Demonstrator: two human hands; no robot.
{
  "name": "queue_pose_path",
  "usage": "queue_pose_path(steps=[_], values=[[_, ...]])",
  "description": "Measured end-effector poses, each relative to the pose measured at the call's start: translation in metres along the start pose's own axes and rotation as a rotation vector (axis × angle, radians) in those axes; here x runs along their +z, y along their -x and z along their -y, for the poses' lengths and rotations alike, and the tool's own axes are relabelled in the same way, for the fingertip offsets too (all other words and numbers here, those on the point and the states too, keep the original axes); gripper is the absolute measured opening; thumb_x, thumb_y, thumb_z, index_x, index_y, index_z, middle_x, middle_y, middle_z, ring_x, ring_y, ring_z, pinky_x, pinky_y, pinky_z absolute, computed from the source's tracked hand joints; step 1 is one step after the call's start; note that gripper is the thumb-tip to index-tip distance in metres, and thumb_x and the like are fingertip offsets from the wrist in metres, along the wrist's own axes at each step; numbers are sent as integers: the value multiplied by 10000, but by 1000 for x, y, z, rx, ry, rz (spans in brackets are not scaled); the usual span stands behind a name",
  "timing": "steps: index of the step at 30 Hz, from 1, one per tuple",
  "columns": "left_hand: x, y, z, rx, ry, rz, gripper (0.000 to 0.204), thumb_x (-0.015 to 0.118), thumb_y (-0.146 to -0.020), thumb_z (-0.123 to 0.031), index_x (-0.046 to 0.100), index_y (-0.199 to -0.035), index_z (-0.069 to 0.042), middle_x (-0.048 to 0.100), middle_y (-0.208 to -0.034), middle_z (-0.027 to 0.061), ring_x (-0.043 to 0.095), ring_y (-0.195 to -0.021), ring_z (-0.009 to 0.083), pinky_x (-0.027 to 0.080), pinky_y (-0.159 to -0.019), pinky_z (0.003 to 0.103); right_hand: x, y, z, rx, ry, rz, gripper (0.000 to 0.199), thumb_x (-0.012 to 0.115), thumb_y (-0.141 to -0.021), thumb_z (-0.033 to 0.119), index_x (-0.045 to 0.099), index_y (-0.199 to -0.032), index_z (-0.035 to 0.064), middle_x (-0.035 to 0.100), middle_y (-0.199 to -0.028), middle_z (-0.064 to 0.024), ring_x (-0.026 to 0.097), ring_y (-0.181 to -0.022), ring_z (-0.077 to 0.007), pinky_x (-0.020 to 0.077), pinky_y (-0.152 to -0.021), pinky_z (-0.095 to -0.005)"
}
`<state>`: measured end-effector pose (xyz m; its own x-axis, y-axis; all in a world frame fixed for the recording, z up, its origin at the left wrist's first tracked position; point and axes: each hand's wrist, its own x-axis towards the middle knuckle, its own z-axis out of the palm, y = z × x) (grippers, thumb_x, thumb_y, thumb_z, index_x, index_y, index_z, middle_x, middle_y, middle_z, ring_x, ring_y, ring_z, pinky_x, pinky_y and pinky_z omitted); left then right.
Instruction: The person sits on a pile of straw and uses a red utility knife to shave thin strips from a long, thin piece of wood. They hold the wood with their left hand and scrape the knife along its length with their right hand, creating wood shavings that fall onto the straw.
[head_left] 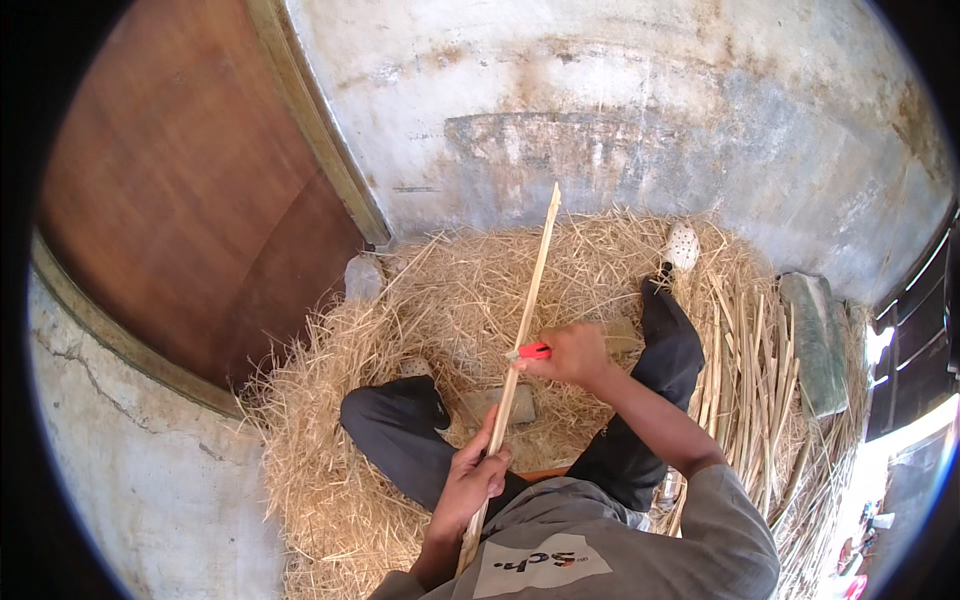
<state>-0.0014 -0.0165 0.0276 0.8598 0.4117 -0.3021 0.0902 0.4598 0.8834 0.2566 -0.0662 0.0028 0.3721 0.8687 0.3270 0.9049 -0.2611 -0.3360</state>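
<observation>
A long pale split-wood strip (540,255), perhaps bamboo, slants up from beside my body toward the wall. My left hand (474,480) is wrapped round its lower part. Farther up, my right hand (577,355) grips a red-handled utility knife (534,351), its tip end lying against the strip. The strip passes between my bent legs, above a bed of thin curled shavings (480,300). Its lowest end runs beside my shirt. How deep the blade sits in the wood is too small to tell.
Many cut strips (750,370) lie in a bundle to my right, beside a greenish slab (815,340). A grey block (500,405) sits among the shavings ahead. A stained wall (640,120) stands at the far side, and a brown door (190,180) at left.
</observation>
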Motion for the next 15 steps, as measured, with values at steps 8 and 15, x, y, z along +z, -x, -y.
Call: queue_pose_path(steps=[8,15], values=[[1,5,3,-25,-136,-58,726,450,-850,106,286,-1516,-132,467,-805,-4,375,-542,37,343,-467,201,16,8,-6,137,4,229,693,449,-821,760,722,-871,124,669,-775,-182,668,-763,-351,517,-695,-459],[-2,6,14,135,-462,-27,631,483,-912,57,312,-1499,-100,502,-936,10,429,-704,51,368,-594,193,12,-3,-28,293,-36,113,721,479,-797,767,670,-706,78,614,-617,-155,624,-596,-354,475,-583,-476]])
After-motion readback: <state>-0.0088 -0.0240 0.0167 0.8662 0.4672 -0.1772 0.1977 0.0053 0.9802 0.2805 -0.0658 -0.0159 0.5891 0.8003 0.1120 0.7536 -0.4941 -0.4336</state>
